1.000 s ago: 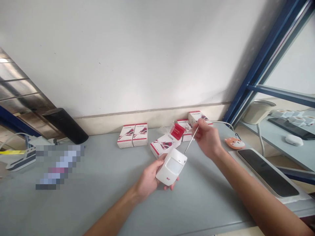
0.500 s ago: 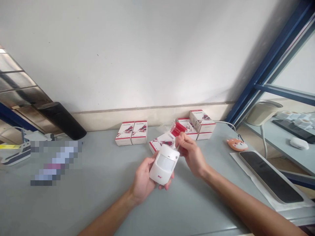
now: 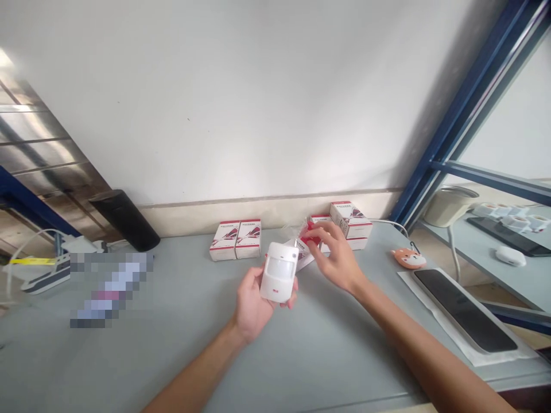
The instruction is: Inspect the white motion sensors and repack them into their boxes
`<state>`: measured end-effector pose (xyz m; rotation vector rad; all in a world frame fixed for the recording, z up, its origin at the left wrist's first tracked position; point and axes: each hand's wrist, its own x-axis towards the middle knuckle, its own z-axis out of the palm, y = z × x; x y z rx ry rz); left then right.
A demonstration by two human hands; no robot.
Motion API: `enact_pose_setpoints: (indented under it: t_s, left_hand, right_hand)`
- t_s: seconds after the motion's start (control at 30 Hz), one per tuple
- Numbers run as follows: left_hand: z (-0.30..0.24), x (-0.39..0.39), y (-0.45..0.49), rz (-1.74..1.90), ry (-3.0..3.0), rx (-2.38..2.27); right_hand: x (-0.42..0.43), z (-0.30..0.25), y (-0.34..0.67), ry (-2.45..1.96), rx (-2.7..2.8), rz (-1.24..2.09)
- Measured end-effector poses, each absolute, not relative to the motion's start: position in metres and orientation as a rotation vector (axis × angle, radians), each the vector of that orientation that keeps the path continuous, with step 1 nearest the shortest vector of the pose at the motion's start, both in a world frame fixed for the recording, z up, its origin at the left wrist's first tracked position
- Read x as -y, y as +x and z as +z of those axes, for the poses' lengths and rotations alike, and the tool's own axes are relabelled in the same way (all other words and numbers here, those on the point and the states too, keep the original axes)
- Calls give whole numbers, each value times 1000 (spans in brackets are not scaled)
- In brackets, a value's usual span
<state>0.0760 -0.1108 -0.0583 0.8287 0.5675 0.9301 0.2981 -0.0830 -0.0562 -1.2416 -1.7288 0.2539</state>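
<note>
My left hand [image 3: 252,304] grips a white plastic motion sensor [image 3: 279,272] from below, its lens facing up. My right hand [image 3: 338,258] reaches over the table with fingers apart, touching or just above a red-labelled clear plastic packet [image 3: 309,232]. Below that packet lies a white and red box [image 3: 303,255], partly hidden behind the sensor. More such boxes stand near by: a side-by-side pair [image 3: 235,240] and one [image 3: 350,221] behind my right hand.
The grey table [image 3: 172,355] runs across the view below a white wall. An orange fox-shaped toy [image 3: 408,258] and a dark slab on white sheet [image 3: 465,310] lie to the right. A black cylinder [image 3: 124,221] stands at the back left, beside a pixelated patch.
My right hand has let go of the thin metal rod it pinched and moved to the red packet. The sensor has moved left and turned more upright.
</note>
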Motion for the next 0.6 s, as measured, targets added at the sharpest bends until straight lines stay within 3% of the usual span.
enact_pose_setpoints:
  t_s: [0.07,0.17,0.6]
  left_hand:
    - [-57,106,72,999,771,-567]
    - [-57,100,68,1071,734,-549]
    - [-57,99,65,1031,820,-576]
  right_hand:
    - [78,-70,299,-1249,1938,-6]
    - [71,-88,298,-1248,2089,-115]
    - [67,-49,333,-1154,1239,214]
